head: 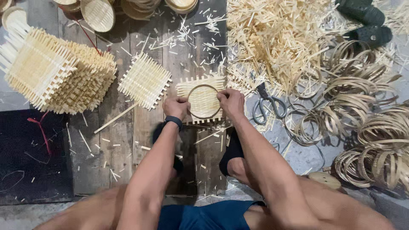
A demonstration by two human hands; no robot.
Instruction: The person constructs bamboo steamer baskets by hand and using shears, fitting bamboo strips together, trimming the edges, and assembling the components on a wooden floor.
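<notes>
A square woven bamboo mat (200,87) lies on the dark wooden floor in front of me, with a thin bamboo ring (203,102) laid on top of it. My left hand (175,106), with a dark band at the wrist, grips the ring's left side and the mat beneath. Gripping the ring's right side is my right hand (230,102). Both hands press ring and mat together.
Another woven mat (144,80) lies left of the hands, a tall stack of mats (59,72) further left. Scissors (267,103) rest right of my right hand. Bamboo offcuts (277,38) pile behind; many bamboo rings (362,110) lie at right. Finished round trays (98,15) sit at top.
</notes>
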